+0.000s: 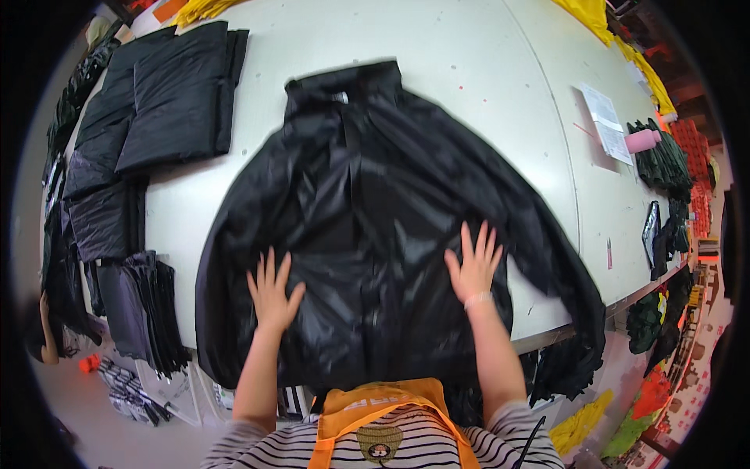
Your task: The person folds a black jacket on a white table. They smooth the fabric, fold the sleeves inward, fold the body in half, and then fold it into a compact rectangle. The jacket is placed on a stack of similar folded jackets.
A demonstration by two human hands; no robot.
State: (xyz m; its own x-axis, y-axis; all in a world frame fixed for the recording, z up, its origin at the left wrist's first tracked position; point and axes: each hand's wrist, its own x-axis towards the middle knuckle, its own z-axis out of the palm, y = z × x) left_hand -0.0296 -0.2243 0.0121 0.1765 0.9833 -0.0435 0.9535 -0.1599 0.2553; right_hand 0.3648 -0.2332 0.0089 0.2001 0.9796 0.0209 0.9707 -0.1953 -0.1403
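Observation:
A shiny black jacket (367, 203) lies spread flat on a white table (469, 70), collar away from me, sleeves hanging out to both sides. My left hand (272, 291) presses flat on the jacket's lower left front, fingers apart. My right hand (474, 264) lies flat on the lower right front, fingers spread, a thin band at the wrist. Neither hand grips anything.
Folded black garments (168, 90) are stacked at the table's left, with more hanging over its left edge (141, 309). Papers (605, 117) and a pink bottle (642, 141) sit at the right, beside dark green cloth (664, 160). Yellow fabric (590, 16) lies at the far edge.

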